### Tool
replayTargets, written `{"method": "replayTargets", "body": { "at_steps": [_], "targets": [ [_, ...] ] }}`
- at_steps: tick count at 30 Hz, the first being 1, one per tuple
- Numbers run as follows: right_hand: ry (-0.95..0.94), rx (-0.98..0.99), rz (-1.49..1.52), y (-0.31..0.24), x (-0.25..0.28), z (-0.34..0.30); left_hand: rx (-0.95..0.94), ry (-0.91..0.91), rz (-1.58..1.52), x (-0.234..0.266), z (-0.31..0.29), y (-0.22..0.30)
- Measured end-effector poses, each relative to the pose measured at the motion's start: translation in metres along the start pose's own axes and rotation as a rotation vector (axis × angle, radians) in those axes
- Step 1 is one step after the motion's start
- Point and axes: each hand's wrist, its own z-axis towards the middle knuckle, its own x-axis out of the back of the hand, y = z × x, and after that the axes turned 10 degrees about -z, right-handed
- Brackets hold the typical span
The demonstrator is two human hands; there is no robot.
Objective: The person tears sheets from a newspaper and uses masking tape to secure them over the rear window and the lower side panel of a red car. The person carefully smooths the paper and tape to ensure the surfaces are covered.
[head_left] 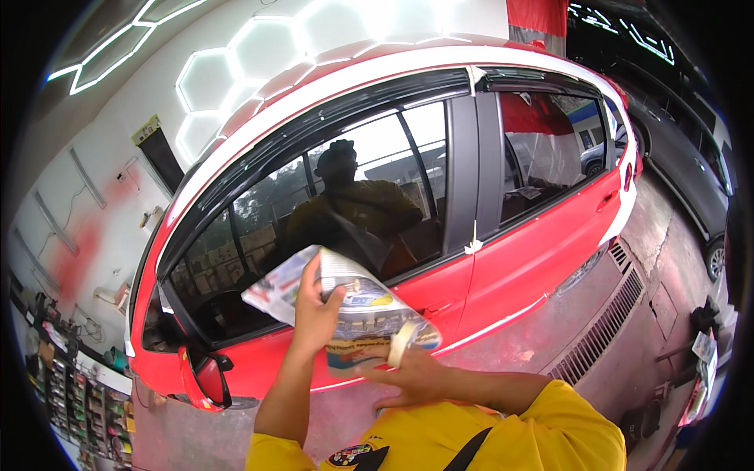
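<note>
A folded sheet of newspaper (pixel 365 302) with coloured pictures is in front of me, before the red car's (pixel 510 228) front door. My left hand (pixel 316 310) grips it near its upper left part, thumb and fingers closed on the paper. At the sheet's lower right edge, my right hand (pixel 416 378) holds a roll of pale masking tape (pixel 402 344); some of its fingers are hidden. Dark side windows (pixel 369 188) reflect a person's outline. White covering (pixel 542 59) runs along the roof edge, and small tape pieces (pixel 473 245) stick by the door gap.
The car's red side mirror (pixel 203 381) juts out at the lower left. A floor grate (pixel 601 322) lies to the right, with a dark grey car (pixel 683 149) beyond. Shelves of bottles and tools (pixel 78 392) stand at the left. Hexagonal lights (pixel 208 82) line the wall.
</note>
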Motion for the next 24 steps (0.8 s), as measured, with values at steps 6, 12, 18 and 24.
{"method": "replayTargets", "body": {
  "at_steps": [6,12,18,24],
  "targets": [
    [-0.099,0.028,-0.099,0.034,0.131,0.019,-0.119,-0.986,1.007,-0.091,-0.035,0.036],
    [-0.364,0.012,-0.033,0.075,0.160,-0.036,0.075,-1.066,1.165,-0.101,-0.072,0.066],
    [-0.335,-0.214,0.035,0.097,0.138,-0.056,0.208,-0.807,1.181,-0.056,-0.074,0.075],
    [-0.177,-0.199,-0.447,0.140,0.104,0.015,0.121,-0.423,1.107,0.030,-0.019,0.068]
  ]
}}
